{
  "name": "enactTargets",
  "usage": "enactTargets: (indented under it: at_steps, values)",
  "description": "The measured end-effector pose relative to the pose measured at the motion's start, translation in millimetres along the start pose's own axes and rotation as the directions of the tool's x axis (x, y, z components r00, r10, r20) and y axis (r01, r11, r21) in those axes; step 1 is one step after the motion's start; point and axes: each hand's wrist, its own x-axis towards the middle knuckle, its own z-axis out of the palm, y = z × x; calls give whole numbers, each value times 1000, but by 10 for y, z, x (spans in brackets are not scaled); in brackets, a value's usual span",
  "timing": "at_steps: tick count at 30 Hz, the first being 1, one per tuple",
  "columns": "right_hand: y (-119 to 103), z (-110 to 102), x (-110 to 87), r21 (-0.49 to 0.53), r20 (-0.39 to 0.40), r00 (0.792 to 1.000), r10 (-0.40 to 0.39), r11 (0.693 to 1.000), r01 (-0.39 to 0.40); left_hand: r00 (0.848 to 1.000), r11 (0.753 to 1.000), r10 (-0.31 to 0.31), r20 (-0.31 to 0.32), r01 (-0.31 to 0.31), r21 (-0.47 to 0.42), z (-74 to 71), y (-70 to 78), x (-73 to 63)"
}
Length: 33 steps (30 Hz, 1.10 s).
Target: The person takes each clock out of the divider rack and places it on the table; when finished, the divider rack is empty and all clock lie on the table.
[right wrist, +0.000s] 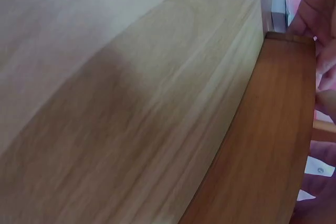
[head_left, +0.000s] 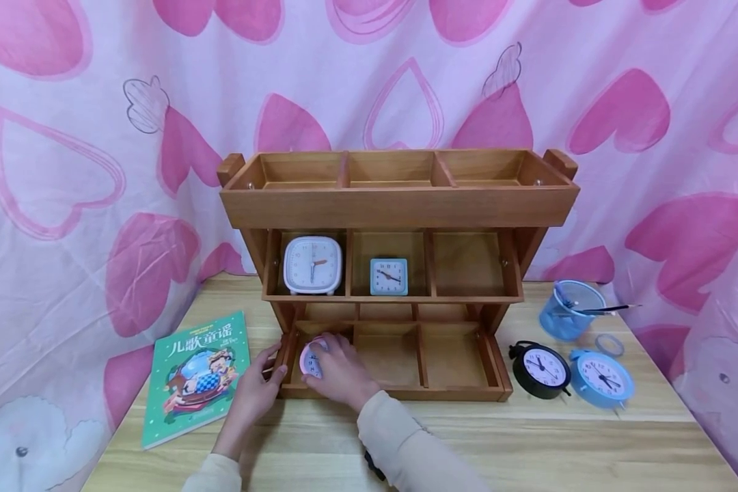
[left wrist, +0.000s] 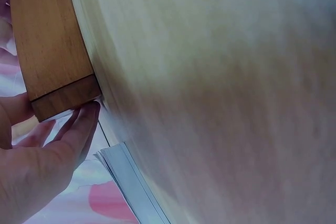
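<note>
Well, the right hand [head_left: 346,372] grips the pink clock [head_left: 311,362], probably light, stiff, breakable, best held round the outside; the left hand [head_left: 256,391] holds the shelf [head_left: 400,208] by its corner.

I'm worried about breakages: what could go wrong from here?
The rounded pink-rimmed clock, held by the right hand in the bottom tier, might tip when released. The left hand grips a lower corner of the tiered brown wooden shelf, so a tug could shift it and unsettle the rounded-square white clock above.
</note>
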Motion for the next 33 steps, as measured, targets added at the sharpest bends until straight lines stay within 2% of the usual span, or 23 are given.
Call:
enactTargets:
  at_steps: [8,16,26,33]
  values:
    - [-81,50,60,-40,-38,998,48,998,-49,1000,1000,5,-2,-5,-7,-2,-12,-11]
    - [-90,106,66,-28,-103,992,75,997,-79,1000,1000,-2,-6,2,-15,26,-7,-11]
    - [-115,57,83,55,-48,994,97,994,-94,1000,1000,-14,-4,14,-20,13,-24,-24]
    - [-102,84,111,99,-62,990,129,987,-123,1000,1000,-15,-20,15,-17,32,-17,-18]
